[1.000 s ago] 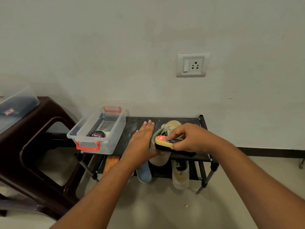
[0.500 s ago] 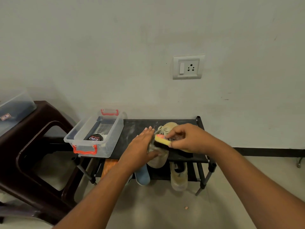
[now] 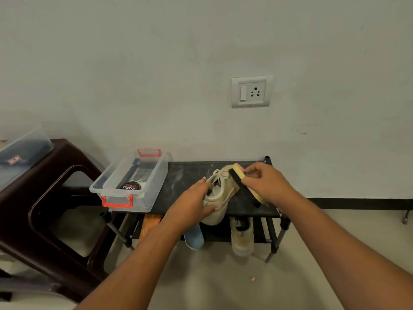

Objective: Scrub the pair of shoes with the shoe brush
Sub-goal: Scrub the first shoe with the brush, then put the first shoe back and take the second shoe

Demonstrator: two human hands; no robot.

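- The cream shoe (image 3: 220, 194) lies on the top shelf of a black shoe rack (image 3: 185, 175). Its toe points to the far wall and its heel hangs over the near edge.
- The left hand (image 3: 192, 203) grips this shoe from the left side. Its fingers (image 3: 204, 182) curl over the laced opening and the thumb presses along the near flank.
- The right hand (image 3: 267, 184) holds the shoe brush (image 3: 244, 186) with its fingers wrapped over the yellow back.
- The brush sits on a slant, its far end by the toe. Its black bristles face left and are against the right side of the shoe.
- A second shoe (image 3: 242, 239) of the same pale colour stands on the lower shelf, right of centre — its toe sticks out toward the near side.
- Left of it on that shelf are a blue item (image 3: 194, 238) and an orange one (image 3: 149, 224); what they are cannot be told.
- A clear plastic box (image 3: 154, 189) with 2 red handles rests on the left end of the rack. A round tin marked "Cherry" (image 3: 131, 186) lies inside it.
- A dark brown stool (image 3: 55, 193) stands left of the rack.
- A wall socket (image 3: 252, 91) is set in the wall above.
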